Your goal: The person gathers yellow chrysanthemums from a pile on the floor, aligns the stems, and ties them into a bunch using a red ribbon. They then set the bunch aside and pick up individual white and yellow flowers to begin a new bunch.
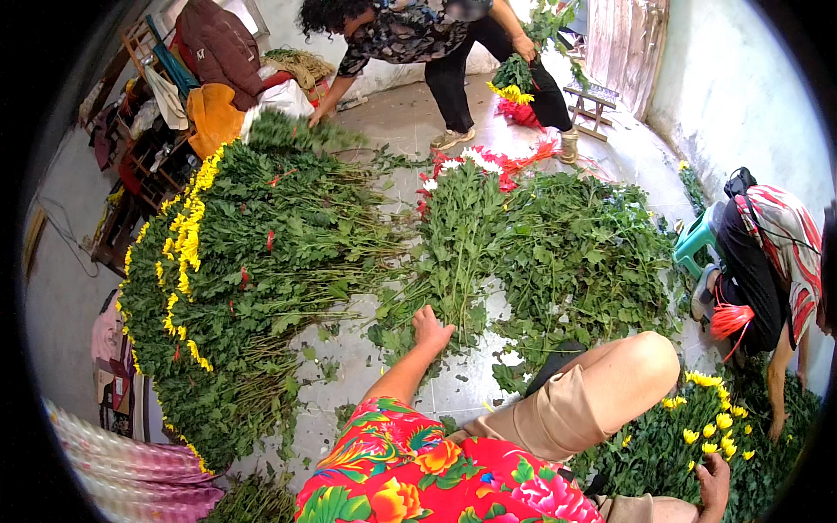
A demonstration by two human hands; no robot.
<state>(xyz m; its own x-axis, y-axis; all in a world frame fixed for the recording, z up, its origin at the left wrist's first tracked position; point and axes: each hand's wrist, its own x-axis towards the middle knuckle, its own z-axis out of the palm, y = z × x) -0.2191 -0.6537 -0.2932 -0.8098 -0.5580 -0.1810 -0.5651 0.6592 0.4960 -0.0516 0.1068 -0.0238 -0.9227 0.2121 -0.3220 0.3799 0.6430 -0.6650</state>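
My left hand [433,332] reaches forward to the stem ends of a pile of white chrysanthemums [461,261]. Its thumb stands apart from the bent fingers among the leaves, and whether a stem is gripped cannot be made out. Down at the right, my right hand [714,482] is beside my knee, its fingers curled at the edge of a heap of yellow chrysanthemums [709,428]. The fingertips are close to a yellow bloom, with any hold on it unclear. A broad pile of leafy green stems [582,255] lies just right of the white flowers.
Bunches of yellow chrysanthemums [281,248] tied with red bands spread across the left floor. One person [418,39] bends at the back, holding a bunch. Another person [758,274] stoops at the right near a green plastic stool [696,242]. Red ties [523,160] lie behind the white blooms.
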